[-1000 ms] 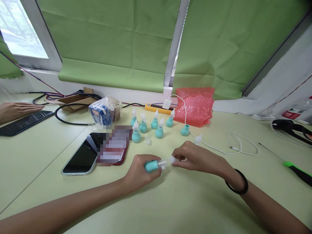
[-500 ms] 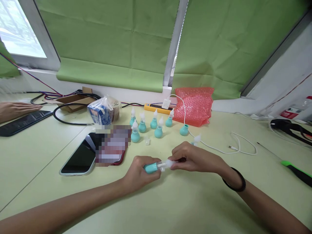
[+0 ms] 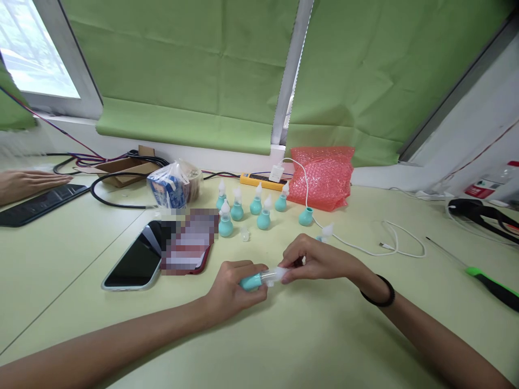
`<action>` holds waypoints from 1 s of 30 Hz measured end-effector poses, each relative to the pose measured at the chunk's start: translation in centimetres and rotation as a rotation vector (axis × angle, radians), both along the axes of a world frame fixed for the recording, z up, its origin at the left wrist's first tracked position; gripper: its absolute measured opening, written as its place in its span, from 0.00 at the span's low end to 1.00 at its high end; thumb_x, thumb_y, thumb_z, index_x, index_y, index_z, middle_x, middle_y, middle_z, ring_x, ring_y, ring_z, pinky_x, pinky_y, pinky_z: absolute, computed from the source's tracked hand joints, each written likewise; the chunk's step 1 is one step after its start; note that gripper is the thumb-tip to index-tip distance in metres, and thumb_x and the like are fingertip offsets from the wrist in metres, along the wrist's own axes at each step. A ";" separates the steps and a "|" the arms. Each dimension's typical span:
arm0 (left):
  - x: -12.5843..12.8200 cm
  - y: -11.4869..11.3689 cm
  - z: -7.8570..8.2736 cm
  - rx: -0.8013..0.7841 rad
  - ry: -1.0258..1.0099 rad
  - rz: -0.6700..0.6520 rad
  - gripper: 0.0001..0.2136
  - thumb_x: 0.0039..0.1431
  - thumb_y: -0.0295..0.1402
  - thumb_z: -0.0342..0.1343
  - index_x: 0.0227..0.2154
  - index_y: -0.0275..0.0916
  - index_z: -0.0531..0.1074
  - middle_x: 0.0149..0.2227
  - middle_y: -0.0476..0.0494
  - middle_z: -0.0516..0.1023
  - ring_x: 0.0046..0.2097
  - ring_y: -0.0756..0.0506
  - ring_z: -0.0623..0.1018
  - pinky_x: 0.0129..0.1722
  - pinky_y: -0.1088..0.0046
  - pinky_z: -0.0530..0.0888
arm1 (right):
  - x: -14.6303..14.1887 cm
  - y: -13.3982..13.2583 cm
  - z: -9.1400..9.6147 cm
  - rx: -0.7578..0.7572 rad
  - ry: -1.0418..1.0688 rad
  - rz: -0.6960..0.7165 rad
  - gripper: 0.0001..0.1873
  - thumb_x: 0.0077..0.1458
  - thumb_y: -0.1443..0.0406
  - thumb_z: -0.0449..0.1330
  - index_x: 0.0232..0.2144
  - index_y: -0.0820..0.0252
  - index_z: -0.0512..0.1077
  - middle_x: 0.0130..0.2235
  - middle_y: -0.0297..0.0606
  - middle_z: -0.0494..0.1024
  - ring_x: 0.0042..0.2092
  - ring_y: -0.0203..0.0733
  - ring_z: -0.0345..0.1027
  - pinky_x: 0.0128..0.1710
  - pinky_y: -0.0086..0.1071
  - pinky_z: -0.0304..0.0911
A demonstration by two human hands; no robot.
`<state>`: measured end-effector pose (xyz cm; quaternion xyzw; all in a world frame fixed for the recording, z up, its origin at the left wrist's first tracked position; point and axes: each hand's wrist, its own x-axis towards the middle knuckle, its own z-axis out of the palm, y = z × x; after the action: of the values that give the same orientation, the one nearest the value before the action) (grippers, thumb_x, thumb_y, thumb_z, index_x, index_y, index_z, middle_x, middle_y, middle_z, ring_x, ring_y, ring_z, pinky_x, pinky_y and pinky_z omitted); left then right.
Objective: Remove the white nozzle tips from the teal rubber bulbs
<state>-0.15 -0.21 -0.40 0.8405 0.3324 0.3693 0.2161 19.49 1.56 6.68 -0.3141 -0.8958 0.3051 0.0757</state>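
Fingers of the left hand (image 3: 233,287) closed around a teal bulb (image 3: 250,282), which lies on its side just above or on the worktop (image 3: 316,335); a clear tube (image 3: 267,277) projects from the bulb towards the right hand (image 3: 308,260). Fingers of the right hand pinched together on a translucent white tip (image 3: 279,273), which meets the free end of the tube; how firmly it is seated cannot be told. Beyond the right hand, a white-tipped piece (image 3: 326,232), partly hidden. Further out, a small clear piece (image 3: 245,234) and a cluster of six upright tipped bulbs (image 3: 264,219), each carrying a pale pointed top; to their right, an upright bulb with an open mouth (image 3: 305,216).

Containers at the rear: a clear plastic bag (image 3: 193,178) enclosing a blue-and-white packet (image 3: 168,192) and a brownish object, indistinct; a cardboard box (image 3: 121,174), open-topped, with black cable coiled at its far side; a red bubble-wrap pouch (image 3: 322,181), contents hidden. Far right, a clear bottle (image 3: 503,173) with a red label. Left of the cluster, two phones (image 3: 133,262) side by side.
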 end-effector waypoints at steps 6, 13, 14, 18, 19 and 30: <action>-0.2 0.0 -0.2 0.070 0.019 -0.010 0.10 0.45 0.26 0.49 0.31 0.34 0.73 0.18 0.50 0.64 0.20 0.53 0.62 0.21 0.79 0.59 | 0.1 0.6 -1.1 -0.176 0.078 -0.063 0.17 0.45 0.58 0.58 0.30 0.67 0.74 0.18 0.31 0.64 0.21 0.28 0.49 0.19 0.24 0.48; -0.1 0.0 0.0 0.094 0.005 -0.012 0.09 0.46 0.27 0.49 0.29 0.33 0.73 0.17 0.50 0.64 0.20 0.53 0.62 0.21 0.79 0.59 | -0.2 0.9 -1.4 -0.264 0.120 -0.107 0.17 0.42 0.58 0.60 0.29 0.68 0.75 0.19 0.33 0.68 0.22 0.28 0.52 0.19 0.23 0.50; -0.1 0.0 0.0 0.094 0.006 -0.011 0.09 0.46 0.27 0.49 0.29 0.33 0.73 0.17 0.50 0.64 0.20 0.53 0.61 0.21 0.79 0.59 | -0.2 0.9 -1.4 -0.274 0.130 -0.117 0.17 0.42 0.58 0.60 0.29 0.68 0.75 0.19 0.33 0.68 0.22 0.28 0.52 0.19 0.23 0.50; -0.1 0.0 0.0 0.071 -0.005 0.006 0.09 0.46 0.27 0.49 0.29 0.34 0.73 0.18 0.50 0.64 0.20 0.53 0.62 0.21 0.79 0.59 | -0.1 1.0 -1.4 -0.326 0.177 -0.189 0.17 0.39 0.58 0.62 0.27 0.68 0.75 0.19 0.33 0.68 0.21 0.28 0.54 0.18 0.23 0.51; -0.1 0.0 0.0 0.053 -0.011 0.019 0.09 0.46 0.27 0.49 0.29 0.35 0.73 0.18 0.50 0.65 0.21 0.53 0.63 0.21 0.79 0.59 | -0.1 1.0 -1.4 -0.341 0.186 -0.210 0.17 0.39 0.58 0.62 0.27 0.68 0.75 0.18 0.33 0.68 0.20 0.28 0.54 0.18 0.23 0.51; 0.0 0.6 1.1 -0.099 -0.153 0.093 0.16 0.50 0.32 0.52 0.43 0.39 0.64 0.43 0.42 0.68 0.44 0.45 0.67 0.44 0.69 0.65 | -0.9 0.2 0.7 -0.202 0.437 -0.486 0.15 0.42 0.57 0.59 0.25 0.66 0.74 0.20 0.35 0.70 0.19 0.29 0.58 0.18 0.24 0.57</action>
<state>-0.17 0.41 0.70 0.7817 0.3715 0.4250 0.2650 18.56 1.80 7.41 -0.4513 -0.7227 0.4256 0.3047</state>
